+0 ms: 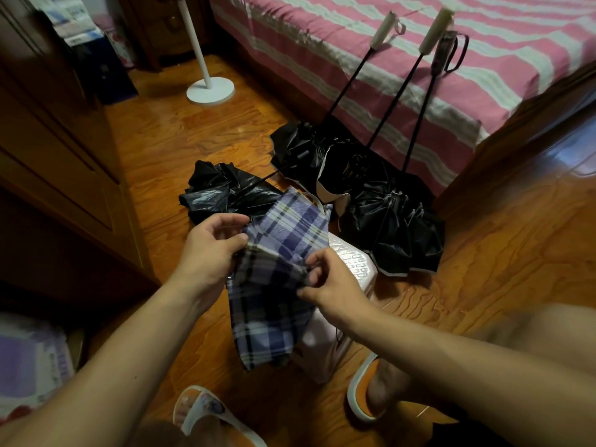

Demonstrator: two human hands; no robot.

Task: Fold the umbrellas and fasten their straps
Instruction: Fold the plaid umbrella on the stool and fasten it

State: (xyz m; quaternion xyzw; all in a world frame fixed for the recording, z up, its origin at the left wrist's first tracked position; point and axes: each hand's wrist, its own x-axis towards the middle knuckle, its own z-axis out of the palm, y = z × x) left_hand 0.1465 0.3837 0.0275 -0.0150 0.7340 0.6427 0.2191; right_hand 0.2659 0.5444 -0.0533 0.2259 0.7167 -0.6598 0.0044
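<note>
Hanging between both hands (213, 246), pinched: plaid umbrella (274, 285).

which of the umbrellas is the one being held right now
The purple plaid umbrella, gripped by the left hand and pinched by the right hand; the black umbrellas lie untouched on the floor.
</note>
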